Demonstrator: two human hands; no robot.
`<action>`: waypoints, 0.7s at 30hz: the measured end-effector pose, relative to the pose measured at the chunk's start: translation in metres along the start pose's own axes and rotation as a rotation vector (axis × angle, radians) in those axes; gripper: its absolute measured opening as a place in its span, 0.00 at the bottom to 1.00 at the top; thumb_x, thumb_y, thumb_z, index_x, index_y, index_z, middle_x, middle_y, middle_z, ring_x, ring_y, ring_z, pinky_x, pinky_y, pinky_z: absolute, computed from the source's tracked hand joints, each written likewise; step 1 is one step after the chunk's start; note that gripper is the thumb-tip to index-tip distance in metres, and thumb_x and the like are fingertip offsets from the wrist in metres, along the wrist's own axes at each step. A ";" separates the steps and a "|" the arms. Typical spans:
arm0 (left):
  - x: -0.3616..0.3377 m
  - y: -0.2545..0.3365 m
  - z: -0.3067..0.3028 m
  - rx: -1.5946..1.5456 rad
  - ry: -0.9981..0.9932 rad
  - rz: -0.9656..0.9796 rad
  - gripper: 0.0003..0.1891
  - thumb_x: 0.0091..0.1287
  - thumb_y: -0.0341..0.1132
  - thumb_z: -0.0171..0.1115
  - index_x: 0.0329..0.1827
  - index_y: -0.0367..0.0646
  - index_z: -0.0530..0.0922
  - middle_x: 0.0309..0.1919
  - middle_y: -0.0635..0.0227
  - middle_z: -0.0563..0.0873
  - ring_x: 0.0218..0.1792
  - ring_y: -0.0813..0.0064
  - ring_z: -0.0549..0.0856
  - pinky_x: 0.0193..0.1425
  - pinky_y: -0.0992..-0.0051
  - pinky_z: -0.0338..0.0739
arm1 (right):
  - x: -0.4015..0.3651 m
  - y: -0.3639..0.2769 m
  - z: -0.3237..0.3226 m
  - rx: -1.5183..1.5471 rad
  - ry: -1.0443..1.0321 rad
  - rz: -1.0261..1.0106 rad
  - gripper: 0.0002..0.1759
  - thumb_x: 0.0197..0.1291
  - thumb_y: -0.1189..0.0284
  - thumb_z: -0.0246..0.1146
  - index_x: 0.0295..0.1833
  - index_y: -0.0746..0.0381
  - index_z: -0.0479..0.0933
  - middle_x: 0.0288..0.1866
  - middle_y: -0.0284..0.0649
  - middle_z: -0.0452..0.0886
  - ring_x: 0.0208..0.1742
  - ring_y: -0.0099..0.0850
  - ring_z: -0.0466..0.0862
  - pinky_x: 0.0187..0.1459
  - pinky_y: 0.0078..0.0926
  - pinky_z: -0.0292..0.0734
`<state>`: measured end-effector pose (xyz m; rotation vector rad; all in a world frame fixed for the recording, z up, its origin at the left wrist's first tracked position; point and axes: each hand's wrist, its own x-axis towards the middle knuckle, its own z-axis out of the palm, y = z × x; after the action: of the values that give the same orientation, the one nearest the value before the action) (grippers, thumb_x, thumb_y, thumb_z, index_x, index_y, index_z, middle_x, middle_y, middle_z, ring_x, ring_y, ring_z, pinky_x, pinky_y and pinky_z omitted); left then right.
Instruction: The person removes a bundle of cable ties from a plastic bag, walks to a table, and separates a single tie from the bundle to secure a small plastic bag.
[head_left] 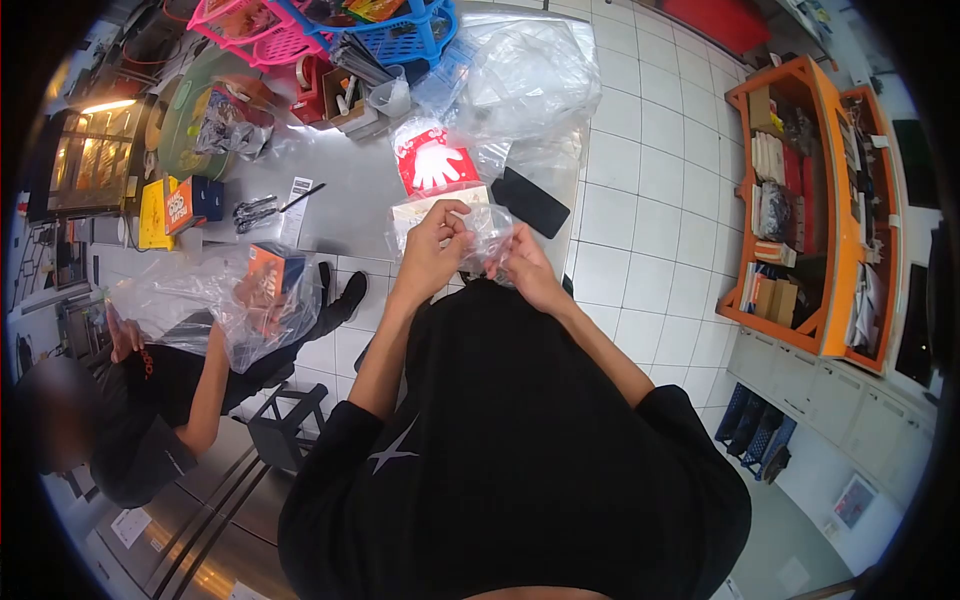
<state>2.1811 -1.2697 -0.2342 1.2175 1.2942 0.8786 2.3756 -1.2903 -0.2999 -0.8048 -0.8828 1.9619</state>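
A clear plastic bag [489, 228] lies crumpled between my hands at the table's near edge. My left hand [434, 248] has its fingers curled at the bag's left side, apparently pinching the film. On the right, the fingers of my right hand [527, 268] are pinched on the bag's gathered edge. Under or within the film is a pale printed box [410, 214], partly covered by my left hand. Just beyond it lies a red packet with a white glove picture [432, 164]. A black phone [530, 201] rests to the right of the bag.
Clear plastic bags [530, 75] lie at the table's far right. Blue and pink baskets [400, 42] stand at the back. A co-worker at left handles a plastic bag with an orange-and-black box [275, 273]. A black stool [287, 425] stands between us.
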 end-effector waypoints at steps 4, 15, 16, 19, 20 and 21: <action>-0.004 0.003 -0.007 0.056 -0.102 -0.039 0.14 0.67 0.19 0.60 0.55 0.37 0.76 0.32 0.74 0.76 0.36 0.84 0.79 0.38 0.79 0.78 | -0.006 0.000 0.007 -0.313 -0.039 -0.092 0.20 0.66 0.85 0.44 0.63 0.65 0.59 0.53 0.46 0.73 0.50 0.29 0.78 0.57 0.29 0.74; -0.006 -0.005 0.016 0.098 -0.026 0.064 0.11 0.67 0.18 0.60 0.51 0.35 0.77 0.30 0.67 0.78 0.33 0.80 0.80 0.35 0.77 0.79 | -0.039 -0.023 -0.001 -0.721 0.120 -0.178 0.20 0.72 0.84 0.41 0.68 0.67 0.58 0.61 0.54 0.73 0.67 0.44 0.76 0.68 0.36 0.69; -0.005 -0.007 0.018 0.069 -0.016 0.069 0.11 0.67 0.18 0.60 0.51 0.35 0.77 0.31 0.68 0.78 0.33 0.80 0.81 0.35 0.78 0.79 | -0.040 -0.029 -0.001 -0.759 0.142 -0.191 0.19 0.73 0.83 0.41 0.68 0.68 0.59 0.63 0.55 0.73 0.69 0.47 0.76 0.68 0.37 0.69; -0.003 -0.005 0.022 0.058 -0.024 0.079 0.11 0.67 0.19 0.60 0.51 0.35 0.77 0.32 0.69 0.78 0.35 0.81 0.81 0.36 0.78 0.80 | -0.042 -0.041 -0.006 -0.780 0.195 -0.199 0.19 0.75 0.82 0.42 0.68 0.67 0.60 0.65 0.56 0.76 0.68 0.48 0.78 0.68 0.39 0.71; -0.003 -0.006 0.023 0.058 -0.029 0.080 0.11 0.67 0.19 0.60 0.51 0.35 0.77 0.32 0.69 0.78 0.35 0.81 0.81 0.36 0.78 0.80 | -0.044 -0.046 -0.007 -0.781 0.200 -0.200 0.19 0.75 0.82 0.42 0.68 0.67 0.60 0.65 0.56 0.76 0.68 0.48 0.78 0.68 0.39 0.71; -0.002 -0.007 0.024 0.036 -0.045 0.075 0.11 0.68 0.20 0.60 0.52 0.35 0.77 0.33 0.71 0.77 0.36 0.83 0.80 0.38 0.79 0.78 | -0.045 -0.052 -0.008 -0.804 0.222 -0.200 0.18 0.75 0.81 0.43 0.68 0.67 0.62 0.64 0.55 0.78 0.67 0.47 0.80 0.67 0.39 0.73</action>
<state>2.2032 -1.2769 -0.2438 1.3140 1.2405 0.8796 2.4241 -1.3050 -0.2532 -1.2886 -1.5692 1.2822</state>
